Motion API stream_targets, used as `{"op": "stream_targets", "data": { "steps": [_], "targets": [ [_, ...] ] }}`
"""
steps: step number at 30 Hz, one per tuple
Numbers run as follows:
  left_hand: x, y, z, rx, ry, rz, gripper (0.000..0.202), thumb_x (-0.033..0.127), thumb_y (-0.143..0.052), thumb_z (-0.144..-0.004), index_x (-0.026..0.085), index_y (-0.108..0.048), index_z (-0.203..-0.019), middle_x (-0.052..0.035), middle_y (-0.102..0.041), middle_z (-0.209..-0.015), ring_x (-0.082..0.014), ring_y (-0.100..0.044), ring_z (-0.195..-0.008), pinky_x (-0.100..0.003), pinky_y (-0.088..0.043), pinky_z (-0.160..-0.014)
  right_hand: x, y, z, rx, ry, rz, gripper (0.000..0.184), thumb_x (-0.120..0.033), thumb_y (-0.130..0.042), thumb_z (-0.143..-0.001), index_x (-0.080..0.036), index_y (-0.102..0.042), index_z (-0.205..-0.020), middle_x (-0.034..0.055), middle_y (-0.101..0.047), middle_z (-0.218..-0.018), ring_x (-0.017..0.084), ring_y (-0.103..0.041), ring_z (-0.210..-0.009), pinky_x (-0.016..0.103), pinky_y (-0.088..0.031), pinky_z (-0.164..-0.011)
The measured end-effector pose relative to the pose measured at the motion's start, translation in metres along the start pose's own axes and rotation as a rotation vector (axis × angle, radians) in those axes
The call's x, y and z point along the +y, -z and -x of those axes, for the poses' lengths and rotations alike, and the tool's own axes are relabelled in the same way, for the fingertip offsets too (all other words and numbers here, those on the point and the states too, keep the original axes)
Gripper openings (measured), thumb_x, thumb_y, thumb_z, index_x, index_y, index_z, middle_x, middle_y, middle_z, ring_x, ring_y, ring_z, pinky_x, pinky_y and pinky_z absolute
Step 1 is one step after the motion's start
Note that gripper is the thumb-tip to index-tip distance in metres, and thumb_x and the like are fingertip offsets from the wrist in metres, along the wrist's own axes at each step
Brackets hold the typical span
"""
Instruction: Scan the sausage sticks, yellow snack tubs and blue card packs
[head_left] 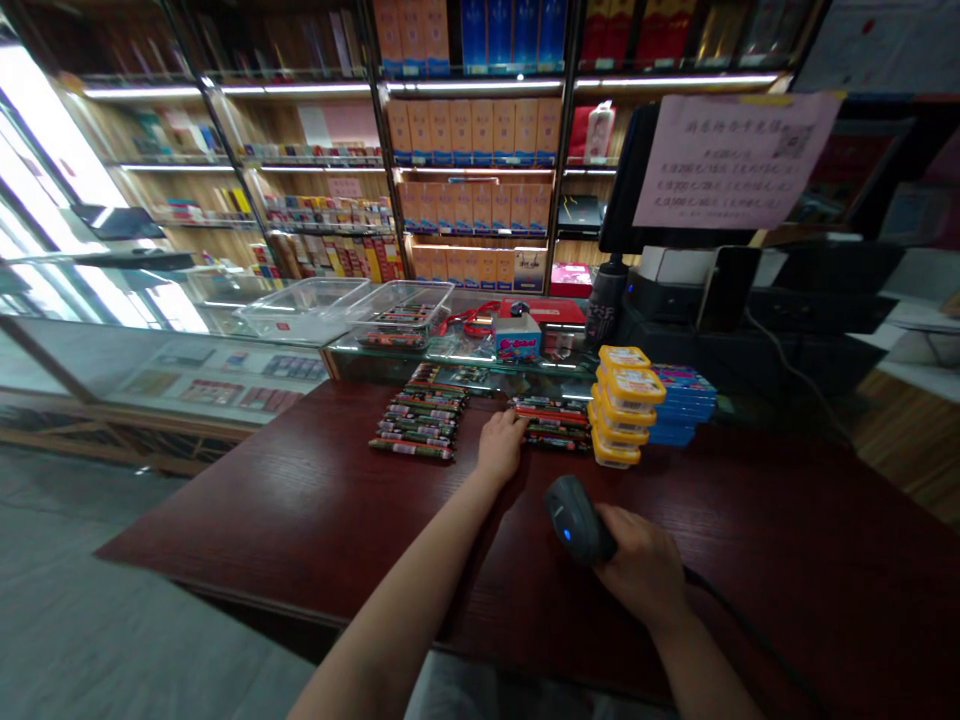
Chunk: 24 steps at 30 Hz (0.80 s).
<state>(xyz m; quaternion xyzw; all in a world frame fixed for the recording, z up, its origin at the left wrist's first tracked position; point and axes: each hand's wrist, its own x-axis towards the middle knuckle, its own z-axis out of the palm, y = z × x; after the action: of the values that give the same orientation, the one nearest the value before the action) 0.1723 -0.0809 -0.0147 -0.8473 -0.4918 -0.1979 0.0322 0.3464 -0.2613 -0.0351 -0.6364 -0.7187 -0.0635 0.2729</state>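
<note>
Lying crosswise on the dark red counter [225, 530], the striped stick packets [547, 420] are touched at their near ends by the flat, unclosed fingers [514, 428] of the left hand [500, 450], while a handheld barcode scanner [577, 520] is gripped in the curled right hand [643, 565].

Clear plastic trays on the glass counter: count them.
2. One clear plastic tray sits at left on the glass counter; the other tray, holding striped packs, sits beside it at right. More could be nested underneath; I cannot tell.
</note>
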Motion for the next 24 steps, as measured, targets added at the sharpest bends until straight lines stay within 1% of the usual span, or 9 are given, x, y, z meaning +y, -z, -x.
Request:
{"op": "stream_targets", "data": {
  "steps": [3, 5, 9, 13, 16, 18, 21, 24],
  "targets": [
    [0.007, 0.007, -0.005, -0.002, 0.016, -0.084, 0.022, 0.019, -0.047, -0.088, 0.021, -0.064, -0.101, -0.0099, -0.056, -0.111, -0.0253, -0.048, -0.104, -0.037, -0.041, -0.084, -0.001, 0.000, 0.000, -0.016, -0.011, -0.002, 0.027, -0.018, -0.052, -0.073, -0.019, -0.061, -0.098, 0.0044, -0.070, -0.090, 0.023, -0.064, -0.083, 0.031, -0.041, -0.070],
    [0.010, 0.009, -0.007, -0.006, 0.013, -0.114, 0.022, 0.019, -0.043, -0.090, 0.020, -0.064, -0.093, -0.0105, -0.056, -0.109, -0.0254, -0.048, -0.103, -0.037, -0.040, -0.083, -0.001, 0.000, 0.000, -0.018, -0.017, 0.004, 0.027, -0.018, -0.052, -0.073, -0.020, -0.061, -0.098, 0.0047, -0.070, -0.091, 0.023, -0.064, -0.083, 0.031, -0.041, -0.071],
    [0.012, 0.010, -0.004, -0.013, 0.012, -0.104, 0.023, 0.016, -0.039, -0.090, 0.018, -0.062, -0.095, -0.0111, -0.058, -0.102, -0.0258, -0.048, -0.100, -0.039, -0.039, -0.083, -0.001, 0.000, 0.001, -0.015, -0.026, 0.006, 0.027, -0.017, -0.051, -0.072, -0.020, -0.062, -0.097, 0.0049, -0.071, -0.093, 0.022, -0.064, -0.084, 0.031, -0.041, -0.071],
    [0.006, 0.013, 0.011, 0.015, 0.030, -0.061, 0.020, 0.014, -0.041, -0.088, 0.018, -0.059, -0.097, -0.0101, -0.060, -0.095, -0.0259, -0.048, -0.097, -0.039, -0.038, -0.085, -0.001, 0.000, 0.000, -0.014, -0.011, 0.005, 0.028, -0.016, -0.050, -0.072, -0.020, -0.062, -0.098, 0.0049, -0.071, -0.092, 0.022, -0.064, -0.084, 0.031, -0.042, -0.071],
    [0.001, 0.019, 0.028, 0.066, 0.079, -0.049, 0.019, 0.012, -0.046, -0.084, 0.017, -0.057, -0.098, -0.0097, -0.058, -0.097, -0.0256, -0.048, -0.097, -0.038, -0.038, -0.087, -0.001, 0.001, 0.000, -0.005, -0.006, 0.010, 0.029, -0.015, -0.051, -0.071, -0.019, -0.062, -0.098, 0.0054, -0.070, -0.093, 0.022, -0.064, -0.085, 0.031, -0.042, -0.072],
    [-0.001, 0.022, 0.039, 0.074, 0.088, -0.053, 0.022, 0.009, -0.047, -0.082, 0.017, -0.056, -0.100, -0.0102, -0.057, -0.100, -0.0257, -0.049, -0.099, -0.038, -0.038, -0.088, -0.001, 0.002, 0.000, 0.005, -0.001, 0.015, 0.029, -0.015, -0.051, -0.071, -0.019, -0.062, -0.097, 0.0059, -0.071, -0.093, 0.022, -0.064, -0.084, 0.031, -0.043, -0.072],
    [-0.003, 0.024, 0.053, 0.011, 0.084, -0.056, 0.024, 0.007, -0.047, -0.081, 0.015, -0.055, -0.102, -0.0103, -0.056, -0.103, -0.0241, -0.052, -0.098, -0.035, -0.039, -0.088, -0.001, 0.002, 0.001, 0.019, 0.020, 0.012, 0.028, -0.014, -0.050, -0.071, -0.019, -0.061, -0.097, 0.0060, -0.071, -0.093, 0.022, -0.064, -0.084, 0.030, -0.043, -0.073],
    [-0.003, 0.023, 0.059, -0.076, 0.139, -0.025, 0.020, 0.011, -0.047, -0.085, 0.017, -0.053, -0.104, -0.0082, -0.058, -0.103, -0.0205, -0.057, -0.091, -0.031, -0.042, -0.080, 0.000, 0.001, 0.001, 0.024, 0.037, 0.006, 0.026, -0.016, -0.050, -0.074, -0.019, -0.062, -0.096, 0.0061, -0.071, -0.093, 0.021, -0.065, -0.083, 0.030, -0.044, -0.073]
  ]
}}
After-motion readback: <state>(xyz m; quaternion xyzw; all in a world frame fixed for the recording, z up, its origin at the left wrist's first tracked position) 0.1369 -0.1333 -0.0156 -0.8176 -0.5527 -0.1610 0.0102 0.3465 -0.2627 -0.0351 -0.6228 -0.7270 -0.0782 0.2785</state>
